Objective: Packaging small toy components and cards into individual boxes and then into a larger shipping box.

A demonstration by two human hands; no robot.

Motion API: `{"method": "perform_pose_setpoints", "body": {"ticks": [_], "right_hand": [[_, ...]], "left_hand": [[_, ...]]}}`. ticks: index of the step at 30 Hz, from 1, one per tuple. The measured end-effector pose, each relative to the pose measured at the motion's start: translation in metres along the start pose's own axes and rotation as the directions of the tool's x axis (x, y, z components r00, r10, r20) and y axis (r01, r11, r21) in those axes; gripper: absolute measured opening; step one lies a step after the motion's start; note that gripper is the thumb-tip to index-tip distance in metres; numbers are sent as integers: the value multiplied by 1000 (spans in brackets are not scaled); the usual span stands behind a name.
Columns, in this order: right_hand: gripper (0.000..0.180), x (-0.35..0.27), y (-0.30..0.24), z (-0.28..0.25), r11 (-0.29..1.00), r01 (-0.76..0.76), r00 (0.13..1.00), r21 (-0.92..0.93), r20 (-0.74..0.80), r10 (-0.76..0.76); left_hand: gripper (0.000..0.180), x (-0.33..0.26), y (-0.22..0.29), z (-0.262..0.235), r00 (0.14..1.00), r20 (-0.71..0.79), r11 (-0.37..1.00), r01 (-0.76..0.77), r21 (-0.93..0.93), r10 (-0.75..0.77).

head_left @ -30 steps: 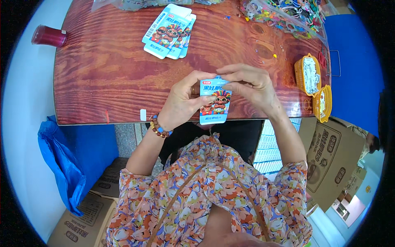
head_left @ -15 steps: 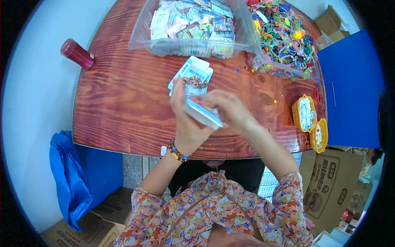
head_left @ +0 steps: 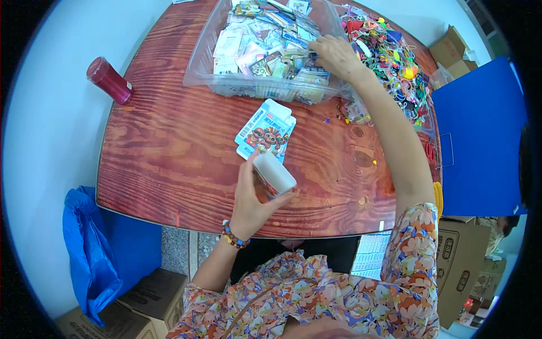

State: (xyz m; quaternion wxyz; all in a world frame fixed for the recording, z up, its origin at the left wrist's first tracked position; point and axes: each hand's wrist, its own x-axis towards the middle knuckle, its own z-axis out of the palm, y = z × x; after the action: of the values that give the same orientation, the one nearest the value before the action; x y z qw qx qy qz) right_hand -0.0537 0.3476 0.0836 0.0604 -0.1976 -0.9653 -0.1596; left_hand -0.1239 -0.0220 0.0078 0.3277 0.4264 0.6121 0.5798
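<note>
My left hand (head_left: 252,199) holds a small opened cardboard box (head_left: 273,174) above the near part of the wooden table (head_left: 169,158), its white inside facing me. My right hand (head_left: 337,55) reaches far forward into a clear plastic bin (head_left: 210,73) full of small printed packets (head_left: 265,39), with its fingers down among the packets. Whether they grip one I cannot tell. A short stack of flat blue printed box blanks (head_left: 265,131) lies on the table between the bin and my left hand.
A dark red cylindrical bottle (head_left: 109,79) stands at the table's far left. A heap of colourful small trinkets (head_left: 392,53) fills a clear bag to the right of the bin. A blue panel (head_left: 480,130) stands right, a blue bag (head_left: 84,248) and cardboard boxes (head_left: 460,265) lie below.
Both hands held the small box together near the table edge. Now my right hand has let go and stretched forward into the packet bin, while my left keeps the opened box.
</note>
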Motion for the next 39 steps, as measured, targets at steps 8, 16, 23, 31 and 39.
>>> {"method": "perform_pose_setpoints", "body": {"ticks": [8, 16, 23, 31, 39], "right_hand": [[12, -41, 6, -50, 894, -116, 916, 434, -301, 266], [33, -152, -132, -110, 202, -91, 693, 975, -84, 717], [31, -209, -166, -85, 522, -179, 680, 834, -279, 678], [18, -238, -160, -98, 903, -169, 855, 395, -398, 333], [19, -233, -78, -56, 717, -258, 701, 648, -385, 600]], "left_hand": [[85, 14, -9, 9, 995, -19, 974, -88, 210, 94], [80, 22, 5, 34, 983, -18, 943, -171, 285, 184], [80, 13, 14, 63, 954, -22, 899, -273, 343, 299], [84, 12, 24, 84, 891, 62, 755, -416, 507, 450], [83, 11, 16, 75, 933, 170, 708, -353, 611, 318]]}}
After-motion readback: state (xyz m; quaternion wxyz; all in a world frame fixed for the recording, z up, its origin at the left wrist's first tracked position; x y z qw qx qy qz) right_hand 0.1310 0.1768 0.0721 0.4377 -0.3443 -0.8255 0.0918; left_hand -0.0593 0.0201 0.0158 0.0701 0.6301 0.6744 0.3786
